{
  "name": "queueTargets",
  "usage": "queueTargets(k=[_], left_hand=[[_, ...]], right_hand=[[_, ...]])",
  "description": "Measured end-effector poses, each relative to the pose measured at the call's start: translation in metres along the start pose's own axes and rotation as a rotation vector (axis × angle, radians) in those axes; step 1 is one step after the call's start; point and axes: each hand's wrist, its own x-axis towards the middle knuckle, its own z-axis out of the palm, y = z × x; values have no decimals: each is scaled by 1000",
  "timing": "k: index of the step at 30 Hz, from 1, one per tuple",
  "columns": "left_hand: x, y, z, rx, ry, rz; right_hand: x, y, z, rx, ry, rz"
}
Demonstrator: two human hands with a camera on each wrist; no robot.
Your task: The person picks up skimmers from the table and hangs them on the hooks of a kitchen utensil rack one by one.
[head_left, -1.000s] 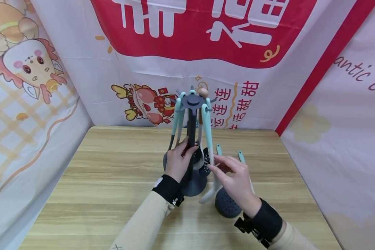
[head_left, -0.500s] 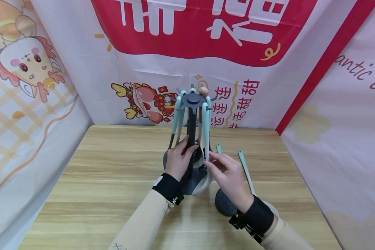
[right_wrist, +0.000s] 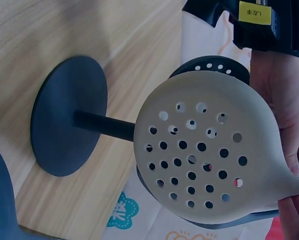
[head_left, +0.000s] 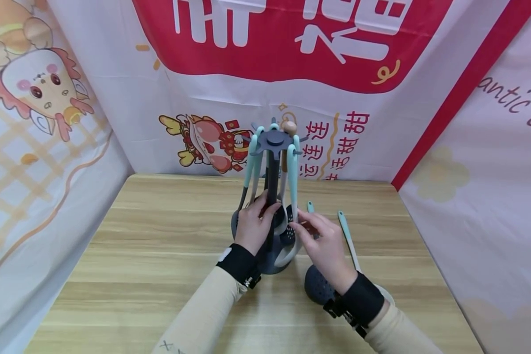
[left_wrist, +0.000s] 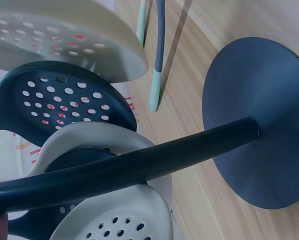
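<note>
Grey rack, pale skimmer going on

We are gripping the rack's pole (head_left: 271,196) with our left hand (head_left: 250,227), fingers curled round it, while our right hand (head_left: 320,242) is pinching the handle of the pale perforated skimmer (right_wrist: 207,155) hanging beside the pole. Best keep the rack (head_left: 272,142) steady and ease the skimmer to a gentle hang before loosening the pinch.

wooden table (head_left: 159,255) | on it: utensil stand base (head_left: 270,265) at centre; dark skimmer (head_left: 316,287), teal-handled utensil (head_left: 346,236) lying right of it
</note>
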Motion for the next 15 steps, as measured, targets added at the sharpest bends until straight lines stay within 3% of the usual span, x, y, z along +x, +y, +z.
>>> queueTargets(k=[7,15], left_hand=[[-1,1,2,33,14,14],[-2,2,1,22,-16,-17]], right_hand=[[4,4,0,-31,-1,2],[8,9,6,-33,-1,3]])
